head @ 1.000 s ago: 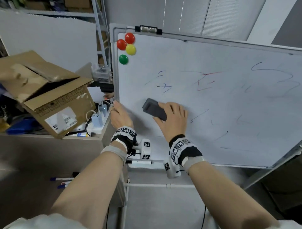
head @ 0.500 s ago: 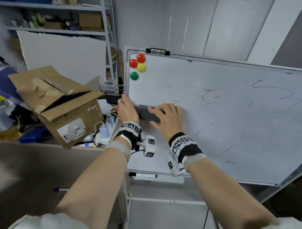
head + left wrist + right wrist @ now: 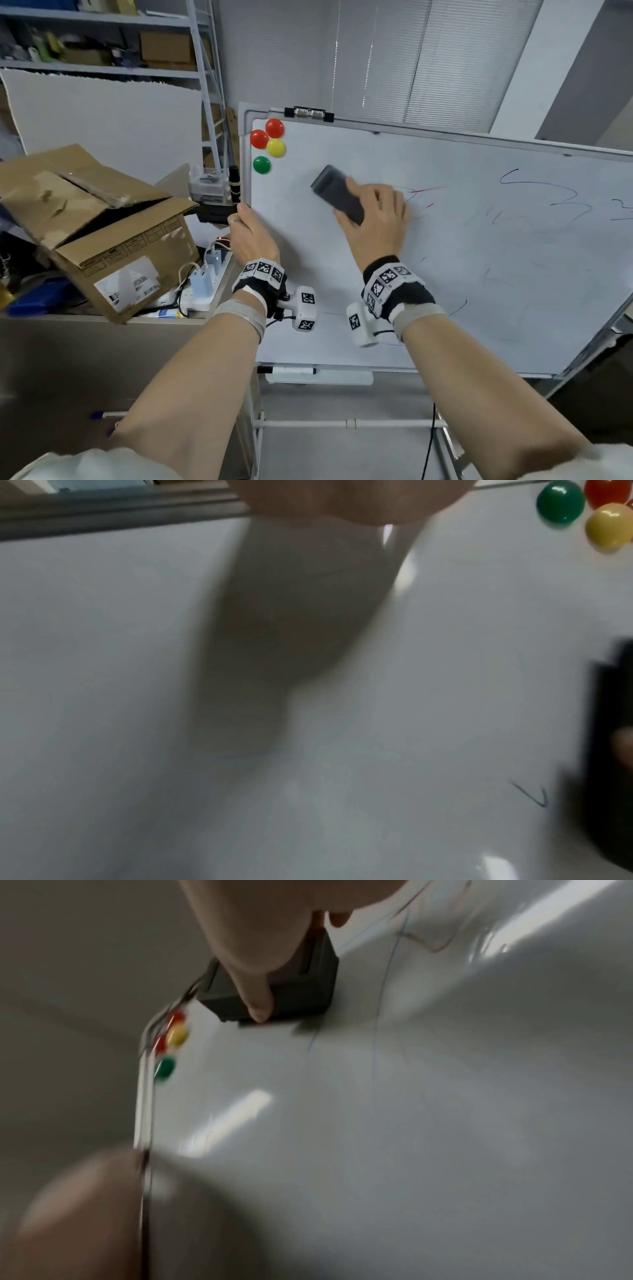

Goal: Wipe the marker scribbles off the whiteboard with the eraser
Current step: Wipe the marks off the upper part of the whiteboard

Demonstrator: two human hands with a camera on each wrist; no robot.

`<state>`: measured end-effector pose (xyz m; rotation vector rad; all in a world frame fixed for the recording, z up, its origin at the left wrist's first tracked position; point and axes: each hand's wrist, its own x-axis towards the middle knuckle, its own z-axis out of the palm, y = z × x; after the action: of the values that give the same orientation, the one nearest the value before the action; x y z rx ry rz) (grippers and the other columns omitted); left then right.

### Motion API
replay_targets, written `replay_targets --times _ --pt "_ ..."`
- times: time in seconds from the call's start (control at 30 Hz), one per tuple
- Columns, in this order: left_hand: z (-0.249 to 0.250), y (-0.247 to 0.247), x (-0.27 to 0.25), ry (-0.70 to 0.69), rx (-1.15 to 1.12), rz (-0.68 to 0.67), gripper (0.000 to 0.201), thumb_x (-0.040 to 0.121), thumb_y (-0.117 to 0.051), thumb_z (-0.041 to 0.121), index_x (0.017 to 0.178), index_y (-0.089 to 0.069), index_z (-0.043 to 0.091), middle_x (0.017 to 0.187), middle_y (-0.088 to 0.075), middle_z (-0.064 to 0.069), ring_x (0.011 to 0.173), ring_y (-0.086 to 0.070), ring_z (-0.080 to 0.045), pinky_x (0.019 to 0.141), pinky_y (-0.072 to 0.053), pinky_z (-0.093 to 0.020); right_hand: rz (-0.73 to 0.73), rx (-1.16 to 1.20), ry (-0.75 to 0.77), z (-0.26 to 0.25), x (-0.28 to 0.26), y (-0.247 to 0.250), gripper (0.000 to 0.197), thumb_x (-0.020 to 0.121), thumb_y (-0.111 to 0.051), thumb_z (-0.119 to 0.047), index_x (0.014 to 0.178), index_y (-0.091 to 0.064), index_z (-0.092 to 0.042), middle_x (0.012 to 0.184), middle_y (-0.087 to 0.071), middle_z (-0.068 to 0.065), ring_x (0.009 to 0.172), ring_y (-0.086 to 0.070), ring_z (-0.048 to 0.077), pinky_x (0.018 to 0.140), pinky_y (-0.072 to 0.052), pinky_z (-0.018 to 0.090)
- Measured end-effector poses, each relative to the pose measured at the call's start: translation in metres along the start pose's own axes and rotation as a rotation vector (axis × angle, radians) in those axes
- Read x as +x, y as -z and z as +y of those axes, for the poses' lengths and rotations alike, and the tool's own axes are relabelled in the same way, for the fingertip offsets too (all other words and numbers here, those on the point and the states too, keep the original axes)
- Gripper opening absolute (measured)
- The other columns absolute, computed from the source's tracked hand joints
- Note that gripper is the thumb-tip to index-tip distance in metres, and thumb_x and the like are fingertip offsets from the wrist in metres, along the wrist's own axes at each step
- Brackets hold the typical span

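The whiteboard (image 3: 445, 274) stands tilted on its stand. Red scribbles (image 3: 428, 190) and dark and blue lines (image 3: 548, 195) cross its middle and right. My right hand (image 3: 373, 219) grips the dark grey eraser (image 3: 334, 192) and presses it flat on the board's upper left, just left of the red scribble. In the right wrist view my fingers (image 3: 253, 969) curl over the eraser (image 3: 301, 988). My left hand (image 3: 250, 236) holds the board's left frame edge, fingers wrapped round it. The left wrist view shows bare board (image 3: 137, 669) and the eraser (image 3: 609, 750) at far right.
Red, yellow and green magnets (image 3: 269, 144) sit in the board's top left corner. A marker lies in the tray (image 3: 318, 377) under the board. An open cardboard box (image 3: 102, 226) and a power strip (image 3: 202, 284) rest on the counter to the left.
My right hand has swept the eraser up and to the right, away from the left edge. The blue scribbles on the upper left are gone. My left hand stays on the frame.
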<state>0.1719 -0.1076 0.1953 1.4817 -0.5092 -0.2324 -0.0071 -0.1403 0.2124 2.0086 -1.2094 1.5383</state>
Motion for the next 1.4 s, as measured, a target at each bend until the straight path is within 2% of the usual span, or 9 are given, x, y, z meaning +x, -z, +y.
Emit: replay_targets --times 0.13,0.33,0.53,0.73,0.93,1.0,1.1,1.23,1.4 --pt "-0.002 -0.003 -0.002 0.004 0.011 0.018 0.046 0.102 -0.026 0.05 0.099 -0.055 0.015 0.089 -0.056 -0.001 0.085 -0.049 -0.021 0.076 -0.032 -0.031 0.133 0.037 -0.122 0.013 0.022 0.011 0.049 0.075 -0.08 -0.03 0.122 -0.065 -0.024 0.109 -0.059 0.006 0.098 -0.053 0.03 0.087 -0.041 0.041" --pt "-0.004 -0.002 0.003 -0.005 0.034 0.013 0.048 0.102 -0.025 0.05 0.103 -0.056 0.013 0.094 -0.06 -0.008 0.085 -0.05 -0.021 0.076 -0.035 -0.032 -0.233 -0.015 0.106 0.015 -0.056 -0.006 0.051 0.071 -0.087 -0.031 0.117 -0.067 -0.027 0.103 -0.058 0.002 0.093 -0.05 0.029 0.08 -0.041 0.042" --pt "-0.006 -0.006 0.0 -0.016 0.049 0.04 0.05 0.103 -0.024 0.048 0.105 -0.057 0.01 0.09 -0.059 -0.004 0.084 -0.051 -0.022 0.074 -0.033 -0.03 0.07 0.065 -0.162 0.03 -0.006 0.005 0.05 0.076 -0.081 -0.03 0.122 -0.065 -0.023 0.106 -0.058 0.007 0.098 -0.052 0.033 0.091 -0.041 0.043" --pt "-0.004 -0.006 0.004 -0.017 0.059 0.066 0.051 0.104 -0.027 0.046 0.111 -0.06 0.008 0.11 -0.067 -0.017 0.102 -0.059 -0.033 0.077 -0.032 -0.028 -0.214 0.044 -0.038 0.024 -0.059 0.002 0.051 0.072 -0.085 -0.031 0.119 -0.065 -0.025 0.104 -0.058 0.003 0.095 -0.053 0.031 0.084 -0.043 0.043" --pt "0.0 -0.009 -0.001 0.0 0.146 0.05 0.055 0.098 -0.029 0.054 0.113 -0.056 0.009 0.115 -0.064 -0.017 0.106 -0.059 -0.036 0.09 -0.042 -0.041 -0.117 0.063 -0.144 0.032 -0.029 0.022 0.052 0.077 -0.079 -0.032 0.125 -0.06 -0.03 0.112 -0.058 -0.001 0.105 -0.049 0.027 0.09 -0.037 0.036" --pt "0.008 -0.014 -0.007 -0.123 0.2 0.147 0.055 0.095 -0.042 0.049 0.128 -0.05 0.006 0.131 -0.055 -0.016 0.121 -0.053 -0.036 0.102 -0.041 -0.047 -0.092 0.09 -0.163 0.035 -0.02 0.027 0.052 0.077 -0.079 -0.032 0.125 -0.06 -0.03 0.114 -0.058 -0.001 0.106 -0.049 0.027 0.091 -0.035 0.034" --pt "0.039 -0.022 -0.029 -0.421 0.311 0.226 0.073 0.088 -0.049 0.042 0.147 -0.032 0.003 0.155 -0.028 -0.015 0.145 -0.028 -0.03 0.122 -0.02 -0.05 -0.076 0.131 -0.19 0.04 -0.015 0.034 0.052 0.077 -0.078 -0.032 0.125 -0.061 -0.028 0.117 -0.059 0.0 0.109 -0.051 0.027 0.101 -0.034 0.036" --pt "0.09 -0.04 -0.061 -0.844 0.423 0.096 0.068 0.088 -0.047 0.035 0.151 -0.032 0.013 0.16 -0.021 -0.008 0.15 -0.015 -0.028 0.124 -0.007 -0.046 -0.035 0.116 -0.205 0.054 -0.01 0.047 0.05 0.077 -0.075 -0.027 0.125 -0.06 -0.025 0.117 -0.059 0.002 0.107 -0.051 0.028 0.094 -0.042 0.043" --pt "0.116 -0.071 -0.076 -0.978 0.656 -0.076 0.067 0.089 -0.043 0.035 0.153 -0.028 0.022 0.161 -0.022 -0.001 0.152 -0.009 -0.028 0.123 -0.003 -0.053 -0.007 0.158 -0.312 0.088 0.007 0.072 0.053 0.079 -0.076 -0.032 0.126 -0.055 -0.02 0.119 -0.059 0.004 0.108 -0.051 0.029 0.095 -0.041 0.041"
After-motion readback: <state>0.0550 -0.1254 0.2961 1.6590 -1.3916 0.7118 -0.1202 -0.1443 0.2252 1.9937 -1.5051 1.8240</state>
